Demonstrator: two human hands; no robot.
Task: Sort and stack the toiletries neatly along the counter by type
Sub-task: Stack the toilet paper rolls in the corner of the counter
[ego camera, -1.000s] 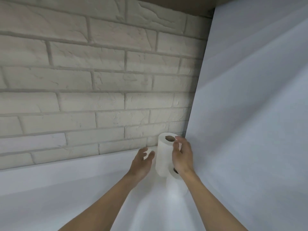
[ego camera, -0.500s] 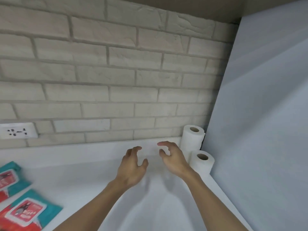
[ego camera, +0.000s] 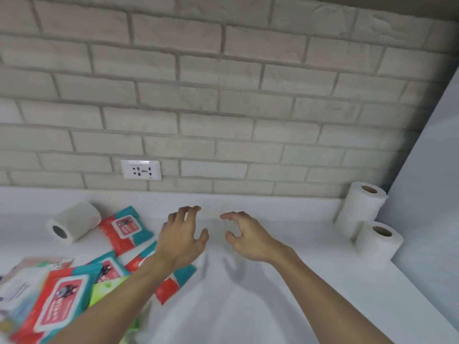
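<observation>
The white counter [ego camera: 285, 306] bears upright toilet rolls [ego camera: 377, 240] at right, a sideways roll [ego camera: 74, 220] and scattered wipe packs [ego camera: 124, 227] at left.

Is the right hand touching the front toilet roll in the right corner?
Apart. The head view shows a stretch of bare counter between the right hand and the front toilet roll.

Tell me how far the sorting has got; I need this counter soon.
Done: the front roll and the back roll stand upright in the right corner. In hand: nothing; the left hand and right hand hover empty, fingers loosely curled. Left: the lying roll on its side near the wall, and the wipe packs scattered in a loose heap at the left.
</observation>
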